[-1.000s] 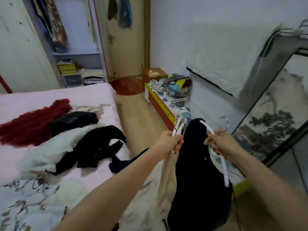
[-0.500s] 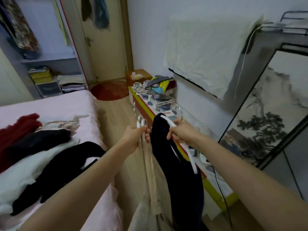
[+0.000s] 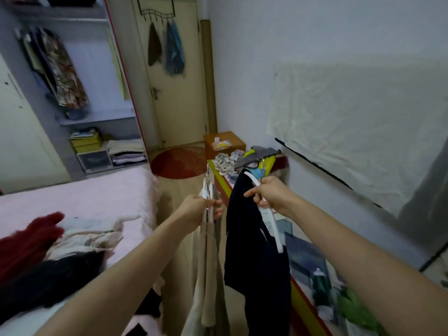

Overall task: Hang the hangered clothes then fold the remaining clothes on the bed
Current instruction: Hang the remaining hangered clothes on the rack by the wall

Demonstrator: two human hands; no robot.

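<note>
hangered clothes gripped in both hands, wardrobe holding hung garments

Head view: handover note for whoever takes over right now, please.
Left hand grips white hangers carrying beige clothes. Right hand grips a white hanger with a dark garment.
Both held over the floor between bed and bench, facing the open wardrobe.
Done: hangered items picked up.
Left: hang them, then fold the red, cream and black clothes piled on the bed.

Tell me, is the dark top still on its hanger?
Yes, on it. The dark top drapes from the white hanger, which the right hand grips.
</note>
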